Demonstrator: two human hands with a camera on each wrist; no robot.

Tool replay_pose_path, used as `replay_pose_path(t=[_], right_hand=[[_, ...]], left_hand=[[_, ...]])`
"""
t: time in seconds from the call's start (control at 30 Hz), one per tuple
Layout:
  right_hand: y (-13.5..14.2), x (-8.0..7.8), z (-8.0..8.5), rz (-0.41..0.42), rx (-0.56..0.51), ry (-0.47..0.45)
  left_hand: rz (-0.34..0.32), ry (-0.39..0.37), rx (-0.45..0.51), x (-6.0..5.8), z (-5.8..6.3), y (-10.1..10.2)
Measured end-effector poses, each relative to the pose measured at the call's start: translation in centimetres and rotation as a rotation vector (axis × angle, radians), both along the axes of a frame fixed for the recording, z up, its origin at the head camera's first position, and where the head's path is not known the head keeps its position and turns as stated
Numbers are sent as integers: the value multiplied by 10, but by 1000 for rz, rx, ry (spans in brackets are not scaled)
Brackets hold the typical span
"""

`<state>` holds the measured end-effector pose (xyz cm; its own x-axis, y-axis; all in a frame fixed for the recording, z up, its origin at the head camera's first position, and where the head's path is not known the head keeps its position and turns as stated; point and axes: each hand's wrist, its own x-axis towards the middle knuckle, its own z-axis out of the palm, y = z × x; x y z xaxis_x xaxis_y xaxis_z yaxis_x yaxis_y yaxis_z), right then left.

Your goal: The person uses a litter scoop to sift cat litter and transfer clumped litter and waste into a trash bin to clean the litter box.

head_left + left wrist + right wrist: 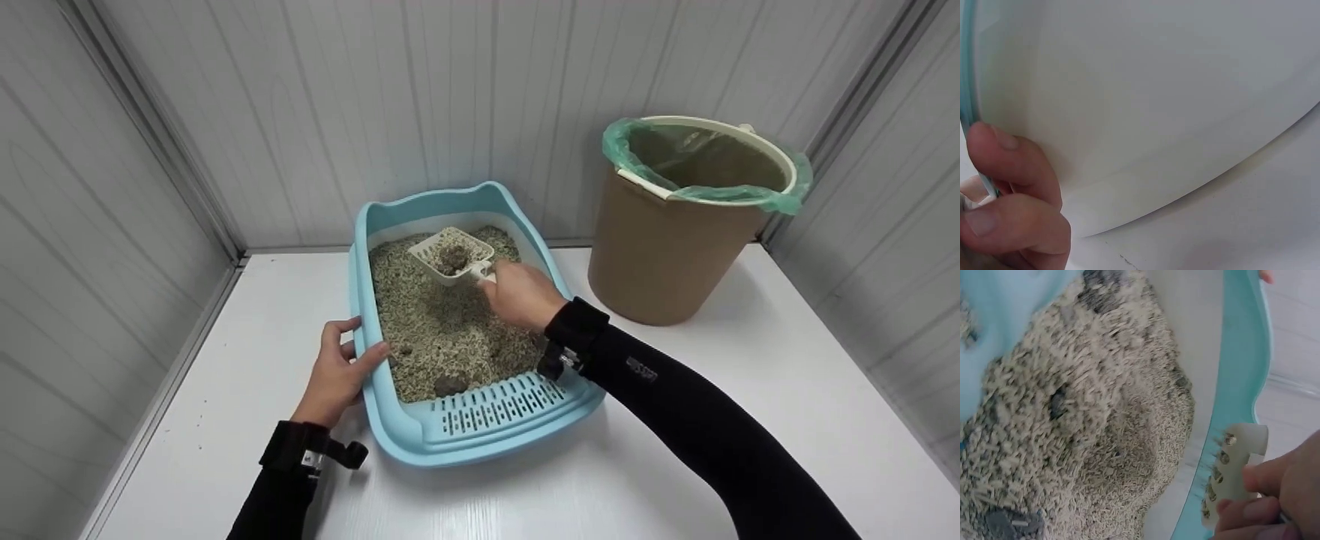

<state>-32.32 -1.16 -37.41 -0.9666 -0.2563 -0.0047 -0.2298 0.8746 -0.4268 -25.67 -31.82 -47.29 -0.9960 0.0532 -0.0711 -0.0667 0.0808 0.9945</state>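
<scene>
Evidently, the white tabletop (202,390) carries everything, the biggest item being the pale-blue plastic litter tray (469,450) with a slotted front ledge; it is probably stiff yet weighty with its fill, so best held by the rim. To its right stands the brown round bin (652,255) lined with a thin green plastic bag (619,144), which looks soft and easily torn. Beige pelleted litter (457,345) covers the tray's floor, loose and likely to shift. The left hand (336,379) grips the tray's left rim, thumb over it, fingers bent outside. The right hand (521,294) is closed round the handle of the white slotted plastic scoop (448,280), which hangs above the litter; it should be light and rigid, best taken by that handle and kept level, since the brownish crumbly clump (452,259) inside could roll or break.
</scene>
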Motion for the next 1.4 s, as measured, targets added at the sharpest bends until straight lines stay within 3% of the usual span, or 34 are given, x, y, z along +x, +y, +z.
replay_pose_path(t=[0.7,1.4], right_hand=[[7,0,1,52,-3,4],[8,2,1,23,-11,-2]], left_hand=[[-2,3,-17,-1,0,-1],[-1,7,-7,0,-1,0]])
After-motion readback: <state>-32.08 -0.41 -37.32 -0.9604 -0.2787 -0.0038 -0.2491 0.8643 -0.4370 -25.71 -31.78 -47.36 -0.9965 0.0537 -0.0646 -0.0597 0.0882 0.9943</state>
